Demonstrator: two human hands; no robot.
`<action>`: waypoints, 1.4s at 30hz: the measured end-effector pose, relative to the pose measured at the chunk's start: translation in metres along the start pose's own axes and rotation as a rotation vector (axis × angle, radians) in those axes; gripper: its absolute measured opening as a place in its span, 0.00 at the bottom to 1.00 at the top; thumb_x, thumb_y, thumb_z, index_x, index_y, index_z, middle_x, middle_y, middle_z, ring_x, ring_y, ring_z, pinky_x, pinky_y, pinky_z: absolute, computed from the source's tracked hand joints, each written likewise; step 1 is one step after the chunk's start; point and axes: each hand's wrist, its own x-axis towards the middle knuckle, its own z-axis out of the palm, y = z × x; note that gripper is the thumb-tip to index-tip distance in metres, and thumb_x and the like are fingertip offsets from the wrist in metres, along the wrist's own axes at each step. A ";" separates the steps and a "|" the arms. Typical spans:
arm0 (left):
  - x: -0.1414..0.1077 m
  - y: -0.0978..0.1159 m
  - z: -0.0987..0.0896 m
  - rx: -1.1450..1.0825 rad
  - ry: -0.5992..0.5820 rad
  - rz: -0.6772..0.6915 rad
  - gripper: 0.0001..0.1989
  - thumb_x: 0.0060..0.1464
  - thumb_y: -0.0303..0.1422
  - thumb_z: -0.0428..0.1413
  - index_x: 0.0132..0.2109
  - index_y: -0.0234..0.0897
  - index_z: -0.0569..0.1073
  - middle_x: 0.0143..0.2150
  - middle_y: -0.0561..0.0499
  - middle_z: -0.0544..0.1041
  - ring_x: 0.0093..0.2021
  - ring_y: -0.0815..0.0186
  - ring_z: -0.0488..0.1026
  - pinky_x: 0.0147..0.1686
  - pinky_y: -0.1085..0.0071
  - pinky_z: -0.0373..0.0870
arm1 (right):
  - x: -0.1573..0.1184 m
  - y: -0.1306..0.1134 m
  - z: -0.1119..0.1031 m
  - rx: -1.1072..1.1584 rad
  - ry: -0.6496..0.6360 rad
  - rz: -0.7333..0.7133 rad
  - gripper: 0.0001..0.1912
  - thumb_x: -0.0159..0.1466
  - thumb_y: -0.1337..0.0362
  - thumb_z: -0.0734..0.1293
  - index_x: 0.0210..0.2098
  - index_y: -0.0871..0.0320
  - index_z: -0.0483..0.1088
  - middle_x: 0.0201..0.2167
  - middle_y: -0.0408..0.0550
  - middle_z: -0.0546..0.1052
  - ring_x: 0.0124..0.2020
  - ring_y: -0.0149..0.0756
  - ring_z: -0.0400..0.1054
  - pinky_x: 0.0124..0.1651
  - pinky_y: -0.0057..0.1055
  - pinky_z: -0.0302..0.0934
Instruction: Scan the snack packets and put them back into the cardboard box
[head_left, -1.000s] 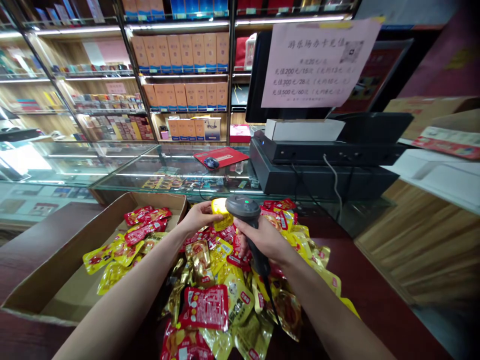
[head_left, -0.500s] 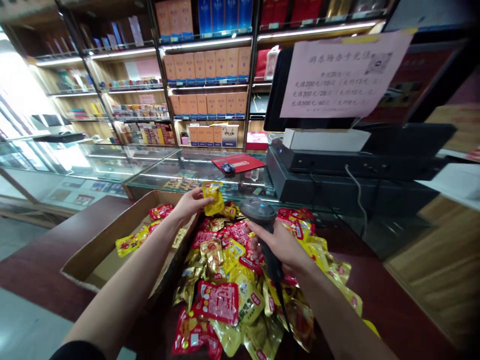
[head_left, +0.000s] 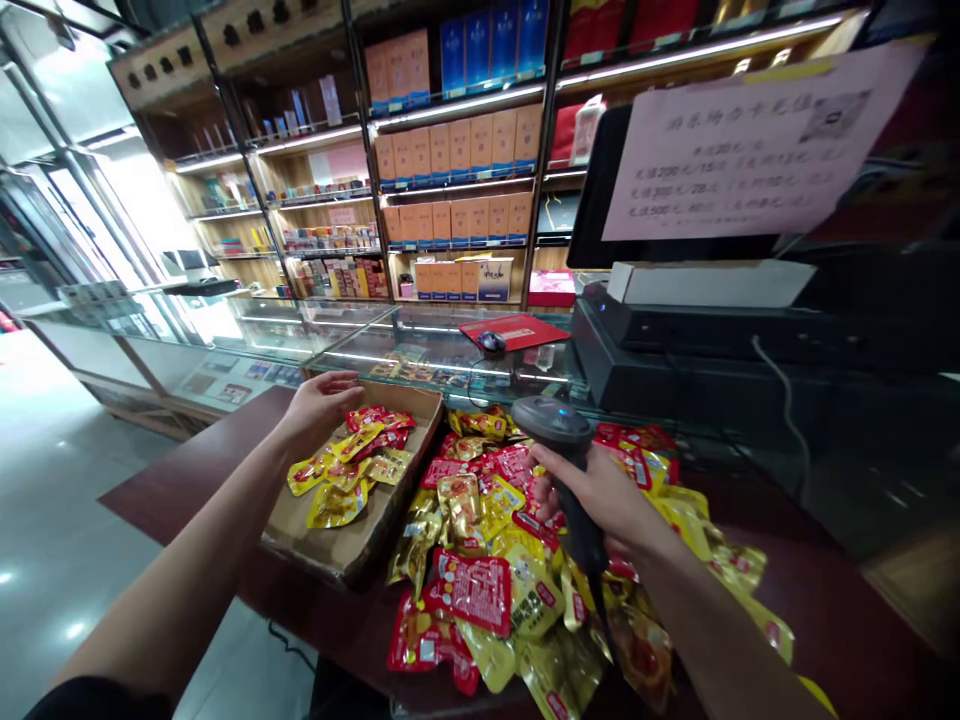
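Note:
My left hand (head_left: 322, 405) hangs open over the far edge of a cardboard box (head_left: 341, 540), holding nothing. Inside the box lie several red and yellow foil snack pouches (head_left: 349, 475). My right hand (head_left: 600, 495) grips the handle of a black handheld barcode scanner (head_left: 553, 420), whose head points up and away from me. Under and around that hand spreads a large heap of red and gold snack pouches (head_left: 480, 560), partly hidden by the hand and scanner.
The box and heap rest on a dark red countertop (head_left: 180, 490). Beyond stands a glass display case (head_left: 442, 355) with a red mouse pad (head_left: 514, 330) and mouse on it. A black till (head_left: 660, 350) stands to the right, below a paper sign (head_left: 757, 145).
My left hand has let go of the yellow pouch and is now empty over the box. The view has swung left, so the box and heap sit further right and the floor shows more.

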 end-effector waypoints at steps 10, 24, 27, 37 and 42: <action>0.006 -0.033 0.106 0.125 -0.345 0.074 0.22 0.37 0.38 0.68 0.43 0.36 0.78 0.35 0.47 0.79 0.33 0.66 0.74 0.36 0.70 0.70 | 0.003 0.002 -0.006 0.035 -0.016 -0.013 0.19 0.57 0.49 0.69 0.33 0.60 0.67 0.17 0.42 0.72 0.16 0.32 0.69 0.21 0.28 0.65; 0.012 -0.078 0.190 0.550 -0.597 0.274 0.15 0.49 0.33 0.57 0.45 0.38 0.78 0.42 0.48 0.80 0.42 0.61 0.76 0.44 0.69 0.70 | 0.017 0.010 -0.016 0.035 0.060 0.052 0.15 0.60 0.52 0.66 0.34 0.60 0.65 0.16 0.42 0.73 0.13 0.32 0.69 0.17 0.25 0.62; 0.004 -0.083 0.187 0.831 -0.612 0.361 0.19 0.47 0.36 0.58 0.49 0.39 0.77 0.47 0.46 0.78 0.47 0.57 0.75 0.49 0.66 0.68 | 0.022 0.017 -0.014 0.065 0.046 0.060 0.14 0.61 0.54 0.66 0.35 0.59 0.65 0.15 0.41 0.72 0.13 0.31 0.68 0.17 0.25 0.62; -0.001 -0.081 0.185 1.181 -0.698 0.380 0.22 0.47 0.31 0.55 0.51 0.36 0.76 0.45 0.38 0.79 0.47 0.50 0.75 0.45 0.62 0.68 | 0.028 0.023 -0.008 0.052 0.039 0.096 0.13 0.60 0.55 0.67 0.32 0.58 0.64 0.15 0.39 0.70 0.13 0.30 0.67 0.18 0.26 0.62; 0.007 -0.078 0.180 1.067 -0.494 0.349 0.23 0.48 0.30 0.53 0.52 0.36 0.75 0.42 0.39 0.80 0.42 0.51 0.76 0.42 0.63 0.69 | 0.026 0.020 -0.008 0.041 0.046 0.117 0.13 0.60 0.55 0.66 0.33 0.59 0.64 0.15 0.39 0.70 0.13 0.31 0.67 0.18 0.27 0.62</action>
